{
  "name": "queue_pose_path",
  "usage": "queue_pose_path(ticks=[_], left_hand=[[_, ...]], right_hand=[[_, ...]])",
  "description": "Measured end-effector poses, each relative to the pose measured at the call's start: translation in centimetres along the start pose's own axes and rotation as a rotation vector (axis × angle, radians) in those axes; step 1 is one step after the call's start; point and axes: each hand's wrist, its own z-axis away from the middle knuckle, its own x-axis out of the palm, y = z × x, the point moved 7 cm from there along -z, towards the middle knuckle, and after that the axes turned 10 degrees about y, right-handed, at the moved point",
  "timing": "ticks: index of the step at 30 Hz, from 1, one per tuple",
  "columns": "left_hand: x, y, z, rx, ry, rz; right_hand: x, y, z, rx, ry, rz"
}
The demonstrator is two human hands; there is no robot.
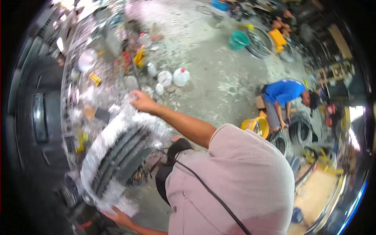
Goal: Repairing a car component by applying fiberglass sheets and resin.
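A dark grey, ribbed, curved piece [119, 156] is in front of me, partly wrapped in crinkled clear plastic film [103, 147]; its kind is unclear because of the blur. At the film's upper end, my right hand [143, 102] has its fingers curled on the plastic. My left hand [119, 217] is at the lower end, its fingers stretched out against or close beside the loose film. Whether the left fingers press on it I cannot tell.
Beyond my right hand stand white plastic jugs [181, 77] and a white bucket [87, 60]. A dark vehicle [39, 117] lines the left side. At right, a person in blue [282, 92] bends over tyres [300, 129] beside a yellow basin [260, 127]. Another person [282, 19] sits farther back.
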Motion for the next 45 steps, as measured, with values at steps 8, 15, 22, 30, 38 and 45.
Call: queue_pose_path(ticks=[8, 15, 22, 30, 38, 45], left_hand=[[2.3, -2.6, -6.4, 0.21, -0.31, 0.107], [5.5, -7.2, -6.7, 0.261, -0.658, 0.207], [4.4, -4.3, -3.4, 0.531, -0.869, 0.356], [3.0, -6.5, -1.1, 0.43, -0.874, 0.377], [3.8, -5.2, 1.6, 0.611, -0.874, 0.248], [5.8, -2.1, 2.1, 0.829, -0.819, 0.123]], right_hand=[[-2.5, -7.0, 8.6, -0.295, 0.19, -0.007], [-2.3, -3.0, 17.1, -0.112, 0.268, 0.057], [-1.4, -5.2, 23.5, -0.258, 0.403, 0.628], [11.5, 0.5, 25.5, 0.197, -0.094, -0.006], [20.6, 5.5, 25.7, 0.109, -0.327, 0.032], [21.6, 6.0, 25.2, -0.152, -0.05, 0.393]])
